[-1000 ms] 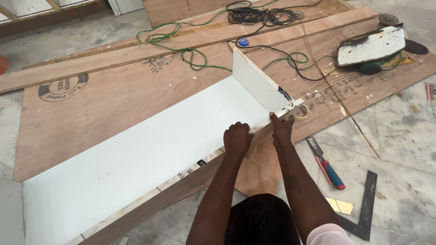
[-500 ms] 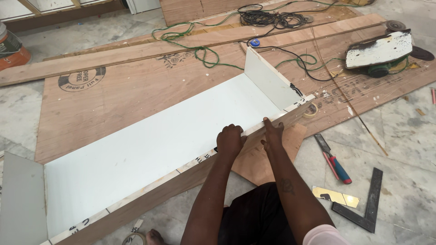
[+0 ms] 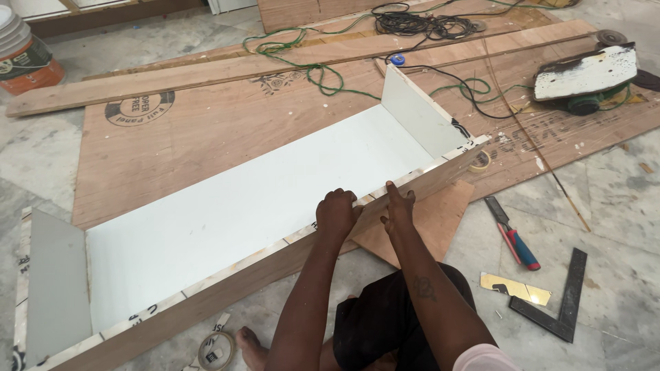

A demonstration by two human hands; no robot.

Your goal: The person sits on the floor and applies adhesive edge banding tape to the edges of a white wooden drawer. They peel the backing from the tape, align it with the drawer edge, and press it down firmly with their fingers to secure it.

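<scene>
A long shallow box of white laminated board point(image 3: 240, 206) lies on the floor, with an upright end panel point(image 3: 419, 117) at the far right and another end panel point(image 3: 55, 275) at the near left. Its near side is a plywood strip point(image 3: 227, 288) standing on edge. My left hand point(image 3: 337, 213) is closed in a fist on the top edge of that strip. My right hand point(image 3: 397, 206) rests beside it, fingers pressed flat on the same edge. Neither hand holds a tool.
A tape roll point(image 3: 479, 161) sits by the box's right corner, another tape roll point(image 3: 214, 350) near my foot. Pliers with red and blue handles point(image 3: 514, 237), a steel square point(image 3: 557, 299), a circular saw point(image 3: 584, 79), green and black cables point(image 3: 412, 20), plywood sheets point(image 3: 206, 130) and a paint bucket point(image 3: 24, 55) lie around.
The view has shifted so the box sits further right and lower in frame. Both hands stay on the strip's top edge, slid slightly left along it.
</scene>
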